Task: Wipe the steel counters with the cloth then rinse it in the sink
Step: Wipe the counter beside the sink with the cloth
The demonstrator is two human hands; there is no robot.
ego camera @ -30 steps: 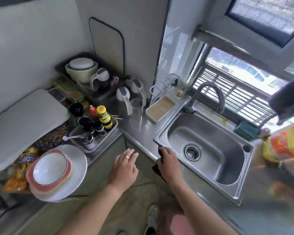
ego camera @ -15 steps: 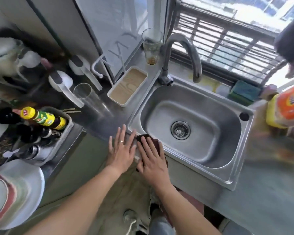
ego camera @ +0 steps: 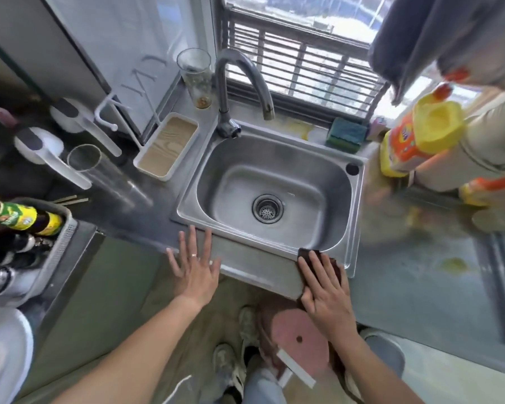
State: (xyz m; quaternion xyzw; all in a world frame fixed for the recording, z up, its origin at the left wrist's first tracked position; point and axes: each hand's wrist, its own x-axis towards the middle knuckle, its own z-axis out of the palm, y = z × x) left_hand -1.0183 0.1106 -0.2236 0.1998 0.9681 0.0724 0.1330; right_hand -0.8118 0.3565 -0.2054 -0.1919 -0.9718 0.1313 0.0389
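Note:
A dark brown cloth [ego camera: 308, 253] lies on the front rim of the steel sink [ego camera: 318, 176], near its right corner. My right hand [ego camera: 324, 290] presses flat on the cloth with straight fingers, covering most of it. My left hand [ego camera: 194, 265] rests flat with spread fingers on the steel counter [ego camera: 146, 220] edge at the sink's front left corner, holding nothing. The sink basin is empty, with a round drain strainer [ego camera: 267, 212] in the middle and a curved tap [ego camera: 239, 83] behind it.
Left of the sink stand a wood-topped white tray [ego camera: 166, 147], glasses [ego camera: 194, 75], white jugs [ego camera: 53, 153] and a basket of sauce bottles [ego camera: 21, 220]. A green sponge [ego camera: 347, 134] sits behind the sink. Yellow detergent bottles [ego camera: 414, 138] crowd the stained right counter [ego camera: 420, 258].
My right hand slid the cloth rightward along the sink's front rim, from the left corner to the right corner. My left hand stayed at the left corner. The camera tilted down.

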